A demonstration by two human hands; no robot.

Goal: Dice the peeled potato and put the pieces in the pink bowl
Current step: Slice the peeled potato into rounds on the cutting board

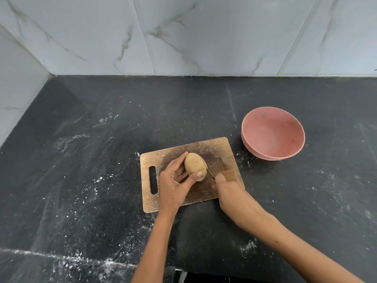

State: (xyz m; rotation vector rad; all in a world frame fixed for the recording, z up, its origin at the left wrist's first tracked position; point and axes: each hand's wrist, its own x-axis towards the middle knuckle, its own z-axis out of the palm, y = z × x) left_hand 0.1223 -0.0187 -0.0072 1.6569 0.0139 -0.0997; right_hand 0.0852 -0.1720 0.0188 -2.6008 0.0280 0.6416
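Note:
A pale peeled potato [193, 164] stands on a worn wooden cutting board [222, 154] in the middle of the dark counter. My left hand [173, 181] holds the potato, index finger over its top and thumb against its near end. My right hand [228, 189] grips a knife [210, 173] whose thin blade is sunk into the potato's right side; the handle is hidden in my fist. A thin slice shows on the potato's right edge. The pink bowl [273, 133] stands empty on the counter, to the right of and behind the board.
The black stone counter [102, 160] is dusted with white specks. Marble-look wall tiles [183, 37] rise behind it and on the left. The counter's front edge [61, 260] runs along the bottom left. The board has a handle slot [153, 180] at its left end.

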